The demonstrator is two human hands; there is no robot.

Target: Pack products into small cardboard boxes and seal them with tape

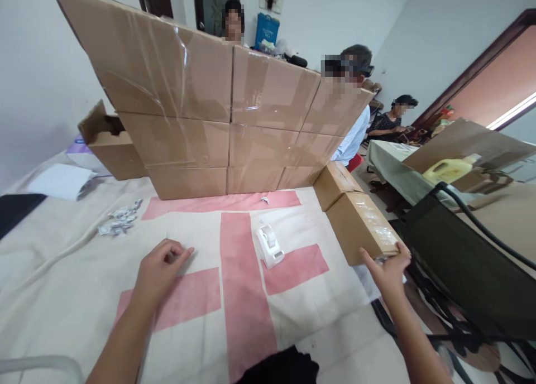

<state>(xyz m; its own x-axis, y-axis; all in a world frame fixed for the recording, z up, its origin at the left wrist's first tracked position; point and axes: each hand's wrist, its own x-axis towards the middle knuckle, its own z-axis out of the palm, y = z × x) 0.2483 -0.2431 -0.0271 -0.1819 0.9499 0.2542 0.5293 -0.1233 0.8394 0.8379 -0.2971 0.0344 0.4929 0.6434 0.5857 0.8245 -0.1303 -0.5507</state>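
Note:
My left hand [161, 267] rests on the cream and pink cloth [234, 294] covering the table, fingers loosely curled, with nothing visible in it. My right hand [388, 269] reaches to the table's right edge and grips the near end of a taped cardboard box [362, 225]. A second similar box [337, 183] lies just behind it. A white tape dispenser [268, 245] stands on the cloth between my hands. A wall of stacked cardboard boxes [218, 105] rises across the back of the table.
A small pile of crumpled silver scraps [119, 219] lies at the left. An open box [106, 141] and white sheet [61, 180] sit far left. A dark chair [464, 267] stands right. Three other people sit behind and right of the boxes.

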